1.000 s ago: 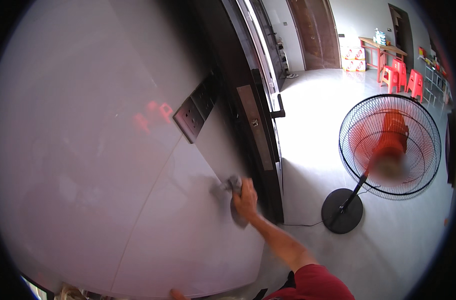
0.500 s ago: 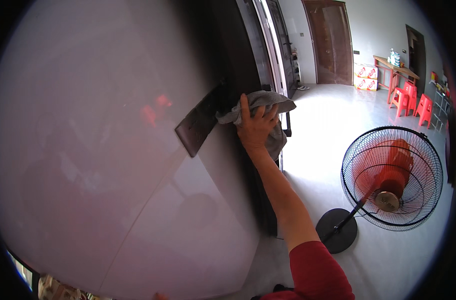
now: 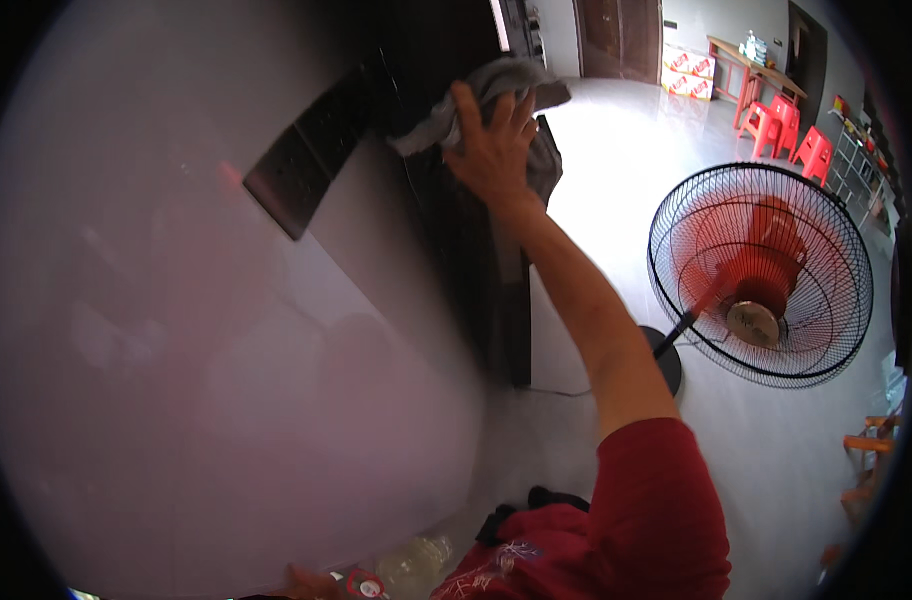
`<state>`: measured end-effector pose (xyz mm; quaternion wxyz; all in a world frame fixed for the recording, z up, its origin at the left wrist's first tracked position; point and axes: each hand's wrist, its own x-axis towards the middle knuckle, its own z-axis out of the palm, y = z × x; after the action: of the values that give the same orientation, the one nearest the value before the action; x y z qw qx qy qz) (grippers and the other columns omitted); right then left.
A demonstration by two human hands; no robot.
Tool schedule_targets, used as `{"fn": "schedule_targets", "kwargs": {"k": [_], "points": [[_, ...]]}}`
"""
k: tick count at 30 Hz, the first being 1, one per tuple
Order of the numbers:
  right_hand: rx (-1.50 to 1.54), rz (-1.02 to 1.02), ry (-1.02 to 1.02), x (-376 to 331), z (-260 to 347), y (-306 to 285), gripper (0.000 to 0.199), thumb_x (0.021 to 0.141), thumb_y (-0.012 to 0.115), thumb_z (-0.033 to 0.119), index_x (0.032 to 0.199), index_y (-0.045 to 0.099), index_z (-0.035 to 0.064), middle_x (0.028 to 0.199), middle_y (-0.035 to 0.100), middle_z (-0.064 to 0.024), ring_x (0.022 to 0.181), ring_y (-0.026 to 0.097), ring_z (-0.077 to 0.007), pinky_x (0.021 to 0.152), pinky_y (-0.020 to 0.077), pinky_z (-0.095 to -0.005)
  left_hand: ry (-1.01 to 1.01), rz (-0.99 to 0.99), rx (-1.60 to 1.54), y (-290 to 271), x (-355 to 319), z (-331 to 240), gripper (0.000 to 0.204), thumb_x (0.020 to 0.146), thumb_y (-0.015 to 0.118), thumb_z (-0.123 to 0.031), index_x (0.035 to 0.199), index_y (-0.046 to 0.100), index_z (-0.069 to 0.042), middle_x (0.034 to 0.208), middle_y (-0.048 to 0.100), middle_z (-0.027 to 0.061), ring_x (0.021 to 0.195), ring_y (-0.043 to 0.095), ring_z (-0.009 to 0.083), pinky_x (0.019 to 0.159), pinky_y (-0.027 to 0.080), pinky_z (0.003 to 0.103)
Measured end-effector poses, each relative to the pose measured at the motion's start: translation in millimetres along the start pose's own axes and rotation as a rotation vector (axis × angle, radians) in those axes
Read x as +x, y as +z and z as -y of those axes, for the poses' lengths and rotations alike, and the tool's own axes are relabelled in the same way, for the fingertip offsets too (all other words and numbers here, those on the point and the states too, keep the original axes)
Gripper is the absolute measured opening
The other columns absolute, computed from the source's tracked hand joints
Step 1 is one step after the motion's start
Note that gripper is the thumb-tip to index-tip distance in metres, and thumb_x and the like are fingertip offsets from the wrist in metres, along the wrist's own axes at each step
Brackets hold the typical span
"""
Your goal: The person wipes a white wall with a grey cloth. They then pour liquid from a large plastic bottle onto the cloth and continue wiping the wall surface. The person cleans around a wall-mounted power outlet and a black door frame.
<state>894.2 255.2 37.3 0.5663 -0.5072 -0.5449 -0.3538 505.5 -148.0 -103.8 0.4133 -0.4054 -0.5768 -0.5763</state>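
Observation:
My right hand (image 3: 498, 150) presses a grey cloth (image 3: 511, 80) against a dark frame (image 3: 441, 215), its fingers spread over the bunched fabric. Part of the cloth hangs down behind the hand. Just left of it, a row of dark rectangular plates (image 3: 301, 185), like switch or socket plates, is set in the glossy pale wall (image 3: 176, 400). At the bottom edge only a small part of my left hand (image 3: 313, 582) shows, beside a red-and-white round thing (image 3: 364, 585). Its fingers are mostly out of the picture. A clear plastic bottle-like thing (image 3: 416, 562) is next to that.
A black floor fan (image 3: 761, 275) with a wire cage stands on the pale floor to my right, near my forearm. Farther back are red plastic stools (image 3: 761, 128), a wooden table (image 3: 756, 65), stacked cartons (image 3: 688, 72) and a brown door (image 3: 621, 40).
The view has tilted down and shifted, so the wall, fan and room sit higher. My right hand stays on the cloth at the dark frame. More of my left hand shows.

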Motion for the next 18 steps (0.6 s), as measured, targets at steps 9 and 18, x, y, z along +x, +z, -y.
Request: {"fn": "schedule_targets", "kwargs": {"k": [9, 18], "points": [[0.028, 0.05, -0.103, 5.9, -66.4, -41.6, 0.086, 0.067, 0.075, 0.014, 0.139, 0.027, 0.016, 0.112, 0.034, -0.0267, 0.104, 0.042, -0.048, 0.081, 0.0441, -0.0551, -0.025, 0.037, 0.024, -1.7, -6.0, 4.3, 0.064, 0.085, 0.057, -0.035, 0.13, 0.038, 0.006, 0.123, 0.042, 0.0261, 0.111, 0.043, 0.0414, 0.097, 0.036, 0.055], [-0.165, 0.178, 0.207, 23.9, -106.7, -74.2, 0.075, 0.074, 0.062, 0.002, 0.14, 0.026, 0.0003, 0.123, 0.039, -0.0336, 0.116, 0.04, -0.0518, 0.095, 0.0413, -0.0516, -0.027, 0.062, -0.008, 9.4, -5.2, 8.1, 0.066, 0.084, 0.057, -0.036, 0.131, 0.037, 0.006, 0.125, 0.04, 0.0258, 0.113, 0.042, 0.0411, 0.097, 0.035, 0.055]]}}
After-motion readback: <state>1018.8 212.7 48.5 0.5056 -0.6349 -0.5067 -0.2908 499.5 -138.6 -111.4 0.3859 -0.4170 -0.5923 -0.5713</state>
